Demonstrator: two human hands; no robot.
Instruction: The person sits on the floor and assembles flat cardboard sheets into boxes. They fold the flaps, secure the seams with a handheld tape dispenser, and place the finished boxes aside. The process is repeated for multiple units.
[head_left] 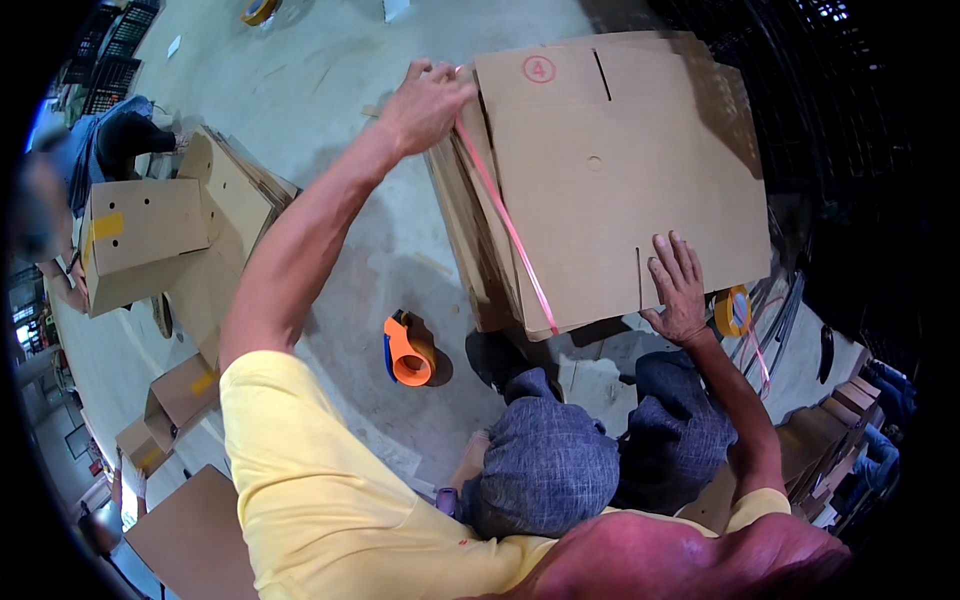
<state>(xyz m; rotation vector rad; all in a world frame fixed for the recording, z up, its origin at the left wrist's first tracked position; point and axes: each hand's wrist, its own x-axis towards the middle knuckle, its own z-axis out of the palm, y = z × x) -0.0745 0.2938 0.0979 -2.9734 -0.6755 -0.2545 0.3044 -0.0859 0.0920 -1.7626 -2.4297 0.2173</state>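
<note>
A stack of flattened brown cardboard boxes [610, 190] lies on the concrete floor in front of me. A pink plastic strap [505, 225] runs diagonally across its left part. My left hand [425, 100] is stretched out to the stack's far left corner and pinches the strap's upper end. My right hand [678, 285] lies flat with fingers spread on the near edge of the top sheet. My knees in blue trousers [545, 460] show below the stack.
An orange tape dispenser [408, 350] sits on the floor left of my knees. A yellow tape roll [733, 310] lies beside my right hand. At left, a person holds an assembled carton [140, 245] beside more flat cardboard [230, 210]. Small boxes [180, 395] stand lower left.
</note>
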